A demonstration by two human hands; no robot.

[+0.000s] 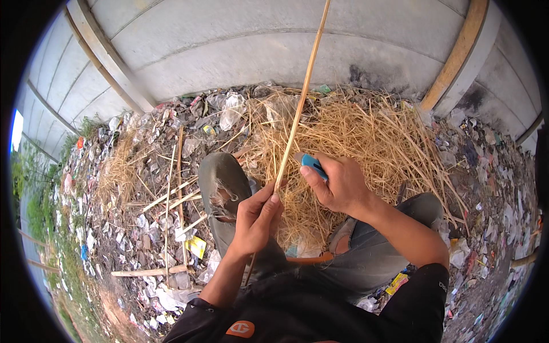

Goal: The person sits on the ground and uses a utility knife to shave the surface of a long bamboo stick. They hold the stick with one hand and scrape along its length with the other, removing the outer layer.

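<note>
A long, thin bamboo strip (297, 117) slants up and away in front of me, its far end running out of the top of the view. Closed around its lower part is my left hand (258, 220), between my knees. My right hand (338, 182) grips a blue-handled cutter knife (314, 166). The knife's short blade points left, close to the strip just above my left hand; whether it touches cannot be made out. Beneath and beyond both hands spreads a heap of pale bamboo shavings (366, 137).
Grey concrete panels form a wall (257, 57) ahead, with a wooden post (457, 57) at the right. Several loose strips (167, 217) and a thicker stick (148, 272) lie to my left. Scattered plastic litter (231, 111) covers the ground. My bent knees flank the work.
</note>
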